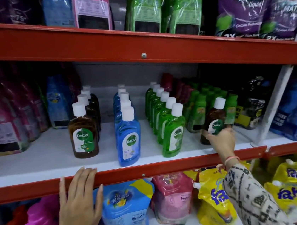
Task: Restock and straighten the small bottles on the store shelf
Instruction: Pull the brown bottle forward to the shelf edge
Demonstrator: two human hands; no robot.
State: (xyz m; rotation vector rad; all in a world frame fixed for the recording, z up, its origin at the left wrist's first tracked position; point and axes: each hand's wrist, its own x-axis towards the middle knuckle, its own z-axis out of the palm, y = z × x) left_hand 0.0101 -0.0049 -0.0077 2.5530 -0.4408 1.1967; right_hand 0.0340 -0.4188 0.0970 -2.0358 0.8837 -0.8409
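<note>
- Gripping a brown bottle (213,121) low on its body, the right hand (221,142) has its fingers wrapped around the label; the white cap leans away to the right, so the bottle is tilted.
- That bottle sits above the white shelf (38,162), with its base hidden behind the hand; whether it touches the shelf cannot be told.
- Just left of the grip runs the green row (165,118), front bottle nearest the hand.
- Farther left of the grip stands the blue row (127,131), then the brown row (84,130), each lined up front to back.
- Right behind the held bottle are small green-capped bottles (199,110).
- Below and well left of the grip, the left hand (78,201) lies flat and spread on the red shelf edge (150,169), holding nothing.
- A patterned sleeve (250,197) covers the right forearm.
</note>
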